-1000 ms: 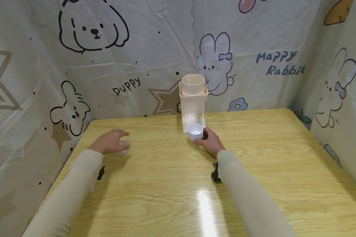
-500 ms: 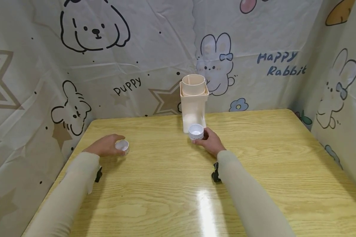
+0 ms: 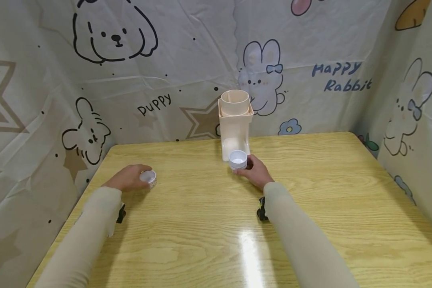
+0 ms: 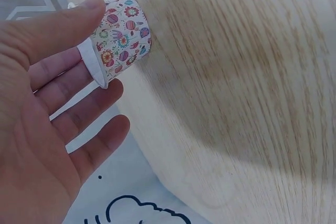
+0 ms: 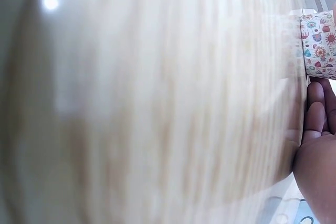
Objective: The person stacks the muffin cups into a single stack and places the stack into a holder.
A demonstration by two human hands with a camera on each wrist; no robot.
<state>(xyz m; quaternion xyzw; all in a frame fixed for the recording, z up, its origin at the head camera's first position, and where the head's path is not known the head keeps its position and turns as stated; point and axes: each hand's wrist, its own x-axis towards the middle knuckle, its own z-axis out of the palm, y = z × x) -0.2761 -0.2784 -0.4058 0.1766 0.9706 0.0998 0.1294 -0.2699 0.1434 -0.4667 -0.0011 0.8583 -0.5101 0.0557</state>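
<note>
On the left side of the table, my left hand [image 3: 129, 178] holds a small paper cup [image 3: 149, 178] upright by its side. In the left wrist view the cup [image 4: 123, 39] shows a colourful floral print and a white rim, with the thumb on one side and fingers on the other. My right hand [image 3: 253, 171] grips another small paper cup [image 3: 237, 160], white inside, at the foot of a cream plastic dispenser [image 3: 235, 128]. The right wrist view shows that printed cup [image 5: 319, 45] standing on the table, partly cut off by the frame edge.
The dispenser stands near the table's back edge, its round tube [image 3: 235, 103] open at the top. A pale cloth [image 3: 194, 72] with cartoon prints hangs behind and at both sides of the wooden table [image 3: 187, 232].
My left hand has drawn slightly left and closed round the left cup, whose white inside now shows. My right hand has stayed in place on its cup.
</note>
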